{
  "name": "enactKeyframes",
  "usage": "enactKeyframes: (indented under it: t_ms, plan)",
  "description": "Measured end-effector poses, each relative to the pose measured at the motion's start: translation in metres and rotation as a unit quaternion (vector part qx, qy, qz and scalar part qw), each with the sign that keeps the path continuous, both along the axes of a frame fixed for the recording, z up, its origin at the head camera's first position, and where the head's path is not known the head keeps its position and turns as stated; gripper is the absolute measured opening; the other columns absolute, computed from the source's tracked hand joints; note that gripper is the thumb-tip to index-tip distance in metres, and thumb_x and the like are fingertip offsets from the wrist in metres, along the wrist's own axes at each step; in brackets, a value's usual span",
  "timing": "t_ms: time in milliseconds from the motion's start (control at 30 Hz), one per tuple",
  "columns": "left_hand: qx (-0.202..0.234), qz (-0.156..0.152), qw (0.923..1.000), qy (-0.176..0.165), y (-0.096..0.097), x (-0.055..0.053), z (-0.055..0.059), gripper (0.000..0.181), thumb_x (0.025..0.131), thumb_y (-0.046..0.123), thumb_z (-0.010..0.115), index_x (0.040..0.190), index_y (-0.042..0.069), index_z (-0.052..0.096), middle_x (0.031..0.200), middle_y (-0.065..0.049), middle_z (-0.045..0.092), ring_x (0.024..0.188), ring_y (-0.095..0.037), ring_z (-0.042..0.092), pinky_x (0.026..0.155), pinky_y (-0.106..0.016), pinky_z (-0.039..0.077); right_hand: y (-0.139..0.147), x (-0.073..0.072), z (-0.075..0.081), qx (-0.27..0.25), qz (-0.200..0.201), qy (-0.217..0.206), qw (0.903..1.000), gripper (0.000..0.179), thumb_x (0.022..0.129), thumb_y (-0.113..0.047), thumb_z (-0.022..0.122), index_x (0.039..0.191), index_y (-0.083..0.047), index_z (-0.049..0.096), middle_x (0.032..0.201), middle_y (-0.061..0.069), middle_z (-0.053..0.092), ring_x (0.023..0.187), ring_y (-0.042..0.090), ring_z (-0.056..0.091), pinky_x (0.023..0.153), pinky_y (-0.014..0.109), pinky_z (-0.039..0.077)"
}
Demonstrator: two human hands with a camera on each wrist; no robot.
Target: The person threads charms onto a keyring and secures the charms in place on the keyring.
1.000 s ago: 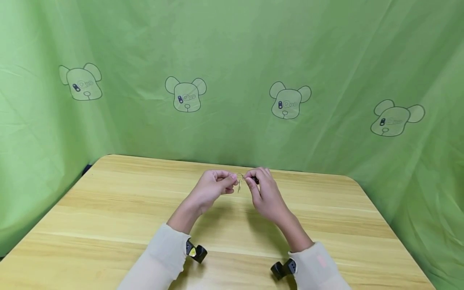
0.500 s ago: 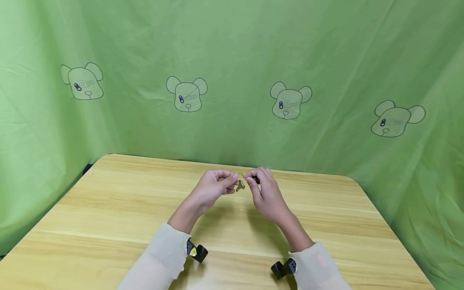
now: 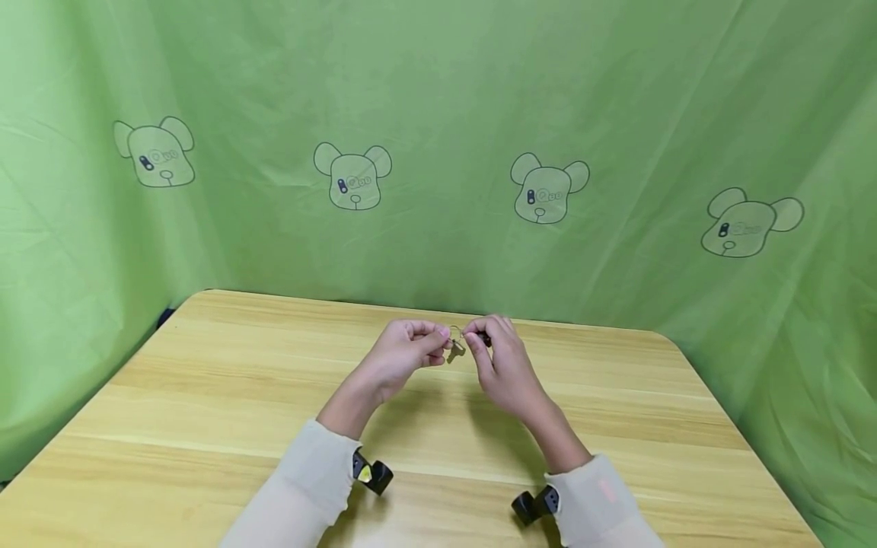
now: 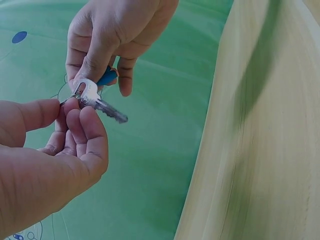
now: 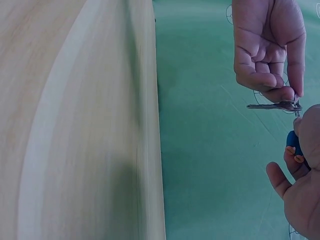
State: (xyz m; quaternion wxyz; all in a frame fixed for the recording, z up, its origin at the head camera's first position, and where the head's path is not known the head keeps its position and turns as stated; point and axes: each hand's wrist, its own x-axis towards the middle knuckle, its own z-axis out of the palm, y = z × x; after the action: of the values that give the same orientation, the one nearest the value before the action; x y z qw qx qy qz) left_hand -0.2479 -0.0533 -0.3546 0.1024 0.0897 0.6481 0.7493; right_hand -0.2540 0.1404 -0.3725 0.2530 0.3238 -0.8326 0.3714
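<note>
A metal key [image 4: 102, 104] hangs from a thin key ring [image 3: 455, 329] held up between the two hands over the back of the table. My left hand [image 3: 409, 352] pinches the ring between thumb and fingertips. Opposite it, my right hand [image 3: 499, 358] pinches the ring's other side, where a small keychain joins. This keychain [image 5: 294, 144] is blue with orange bits and lies partly hidden under the right fingers; in the head view it looks dark. The key's blade points away from the left fingertips in the left wrist view.
Below the hands lies a wood-grain table [image 3: 205, 396] with rounded back corners. A green curtain [image 3: 438, 91] with bear-head outlines hangs behind it and at both sides. Black wrist cameras sit at both sleeve cuffs [image 3: 318, 472].
The hanging key has turned from edge-on to showing its flat side, then swung slightly. Both hands stay almost in place and keep their hold.
</note>
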Motion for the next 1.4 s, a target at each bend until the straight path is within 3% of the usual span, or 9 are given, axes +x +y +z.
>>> enactKeyframes:
  t_ms: [367,700,1000,1233,1400]
  plan:
    - [-0.009,-0.009,0.9999,0.006,-0.002,0.001,0.001,0.02,0.103,0.008,0.061,0.111,-0.01,0.065,0.098,-0.008,0.066,0.088,-0.018,0.065,0.082,-0.029,0.058,0.002,-0.001,0.001,0.005,-0.001,0.003,1.0,0.006,0.104,-0.006,0.057,0.105,-0.001,0.06,0.097,0.006,0.06,0.093,0.02,0.051,0.08,0.036,0.045]
    - [-0.044,0.009,0.9989,0.013,-0.003,0.0,0.0,0.014,0.103,0.007,0.061,0.108,-0.006,0.065,0.098,-0.01,0.066,0.087,-0.016,0.064,0.085,-0.033,0.058,0.004,-0.005,-0.001,0.055,0.02,0.062,0.9963,0.008,0.098,-0.001,0.065,0.103,-0.003,0.06,0.096,0.004,0.06,0.091,0.02,0.05,0.08,0.036,0.042]
    - [-0.088,0.014,0.994,0.063,-0.006,-0.002,-0.003,0.016,0.103,0.008,0.06,0.108,-0.005,0.068,0.099,-0.012,0.067,0.09,-0.021,0.065,0.085,-0.033,0.058,0.008,-0.006,0.0,0.059,0.037,0.084,0.994,0.005,0.102,-0.01,0.062,0.101,-0.007,0.065,0.093,0.0,0.06,0.087,0.014,0.051,0.073,0.031,0.046]
    - [-0.115,0.005,0.989,0.093,-0.01,-0.002,-0.004,0.015,0.103,0.008,0.061,0.107,-0.004,0.07,0.097,-0.01,0.067,0.089,-0.021,0.063,0.082,-0.032,0.058,0.007,-0.005,0.002,0.049,0.045,0.08,0.9946,0.006,0.097,-0.002,0.066,0.097,-0.008,0.064,0.089,-0.002,0.059,0.083,0.012,0.051,0.07,0.029,0.047]
    - [-0.153,-0.003,0.9796,0.129,-0.014,-0.002,-0.003,0.015,0.102,0.009,0.063,0.106,-0.002,0.072,0.094,-0.009,0.068,0.085,-0.018,0.063,0.079,-0.031,0.057,0.007,-0.004,0.003,0.05,0.054,0.062,0.9954,0.008,0.097,-0.001,0.067,0.096,-0.009,0.064,0.089,-0.003,0.058,0.082,0.011,0.051,0.068,0.031,0.047]
